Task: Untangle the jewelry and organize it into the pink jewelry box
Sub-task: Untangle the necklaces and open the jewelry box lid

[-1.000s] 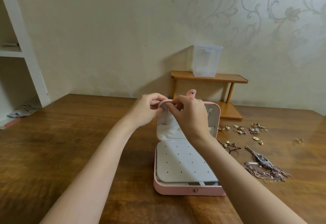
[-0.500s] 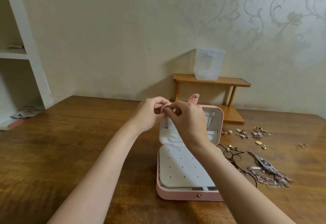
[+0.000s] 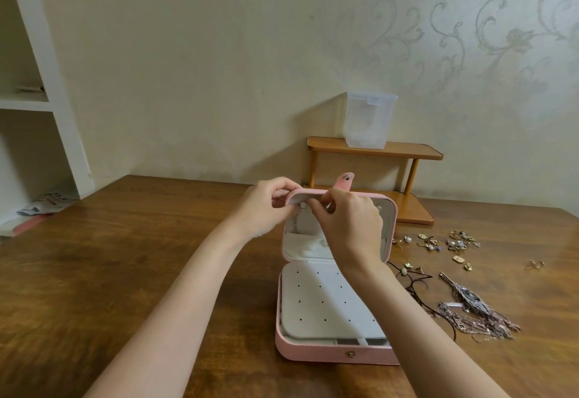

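Bench [image 3: 131, 272] showing brown wood, smooth, faintly glossy; pink jewelry box [image 3: 332, 354] looking like matt leatherette, lining pale soft cloth; chains [image 3: 476, 319] glinting metallic; container [image 3: 369, 121] appearing frosted translucent plastic; small shelf [image 3: 376, 150] showing varnished wood

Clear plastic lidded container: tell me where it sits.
In the head view, the clear plastic lidded container stands on the small wooden two-tier shelf by the wall, behind the open pink jewelry box.
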Action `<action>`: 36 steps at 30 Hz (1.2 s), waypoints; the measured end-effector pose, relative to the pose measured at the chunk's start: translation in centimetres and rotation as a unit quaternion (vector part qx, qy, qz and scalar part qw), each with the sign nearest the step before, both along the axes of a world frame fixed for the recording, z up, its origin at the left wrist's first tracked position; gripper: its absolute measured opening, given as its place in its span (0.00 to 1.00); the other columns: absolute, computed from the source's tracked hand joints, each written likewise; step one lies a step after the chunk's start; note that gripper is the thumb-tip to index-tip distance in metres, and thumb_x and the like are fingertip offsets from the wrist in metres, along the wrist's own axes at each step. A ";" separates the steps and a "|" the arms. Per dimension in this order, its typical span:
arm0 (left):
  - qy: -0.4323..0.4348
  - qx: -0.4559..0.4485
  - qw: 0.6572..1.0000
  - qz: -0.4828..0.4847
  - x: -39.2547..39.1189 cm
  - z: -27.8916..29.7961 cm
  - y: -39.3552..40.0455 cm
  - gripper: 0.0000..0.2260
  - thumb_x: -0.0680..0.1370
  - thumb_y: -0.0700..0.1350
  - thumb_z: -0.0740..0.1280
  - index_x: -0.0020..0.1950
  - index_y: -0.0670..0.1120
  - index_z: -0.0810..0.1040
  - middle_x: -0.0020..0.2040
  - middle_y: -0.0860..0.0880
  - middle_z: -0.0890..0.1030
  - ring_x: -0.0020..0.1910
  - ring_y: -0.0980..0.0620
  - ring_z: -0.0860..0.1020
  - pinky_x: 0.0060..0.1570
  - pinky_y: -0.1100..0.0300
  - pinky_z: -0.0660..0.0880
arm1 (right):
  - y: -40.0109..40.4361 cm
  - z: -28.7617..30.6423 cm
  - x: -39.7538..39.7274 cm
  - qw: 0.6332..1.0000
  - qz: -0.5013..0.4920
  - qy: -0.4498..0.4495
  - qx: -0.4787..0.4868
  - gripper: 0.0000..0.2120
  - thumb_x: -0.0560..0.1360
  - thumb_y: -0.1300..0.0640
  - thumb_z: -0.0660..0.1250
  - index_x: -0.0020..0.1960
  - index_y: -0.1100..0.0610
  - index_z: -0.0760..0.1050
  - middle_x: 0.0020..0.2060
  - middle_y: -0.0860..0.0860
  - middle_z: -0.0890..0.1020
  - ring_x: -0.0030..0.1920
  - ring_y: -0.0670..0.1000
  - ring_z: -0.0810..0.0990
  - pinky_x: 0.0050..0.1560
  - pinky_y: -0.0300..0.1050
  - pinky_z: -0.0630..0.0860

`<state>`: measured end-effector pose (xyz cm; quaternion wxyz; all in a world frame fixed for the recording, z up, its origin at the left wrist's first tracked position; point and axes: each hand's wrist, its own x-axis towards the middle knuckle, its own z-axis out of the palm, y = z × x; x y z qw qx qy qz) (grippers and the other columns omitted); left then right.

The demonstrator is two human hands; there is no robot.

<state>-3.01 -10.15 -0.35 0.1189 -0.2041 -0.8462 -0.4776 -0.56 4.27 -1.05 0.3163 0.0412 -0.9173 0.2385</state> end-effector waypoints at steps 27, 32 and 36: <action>0.094 0.098 0.989 0.060 -0.3 -3.2 1.6 0.10 0.76 0.39 0.68 0.57 0.45 0.78 0.47 0.54 0.79 0.46 0.59 0.78 0.44 0.74 0.74 | -0.5 2.6 0.2 0.934 0.116 0.010 0.339 0.06 0.81 0.59 0.58 0.54 0.56 0.72 0.46 0.51 0.79 0.35 0.55 0.71 0.59 0.58 0.67; -0.022 0.211 0.977 0.020 0.1 -3.0 1.9 0.09 0.75 0.43 0.69 0.55 0.50 0.77 0.50 0.52 0.82 0.51 0.57 0.79 0.47 0.68 0.76 | 0.5 3.0 -0.5 0.969 0.145 0.041 0.198 0.10 0.80 0.53 0.59 0.52 0.57 0.77 0.45 0.51 0.81 0.44 0.55 0.77 0.42 0.48 0.76; -0.109 0.293 0.950 0.009 0.4 -3.0 2.1 0.10 0.74 0.43 0.70 0.55 0.51 0.80 0.54 0.51 0.82 0.57 0.51 0.78 0.59 0.54 0.75 | 1.3 1.8 -1.5 0.963 0.152 0.145 0.169 0.08 0.75 0.57 0.68 0.40 0.61 0.76 0.33 0.54 0.79 0.33 0.56 0.76 0.28 0.47 0.73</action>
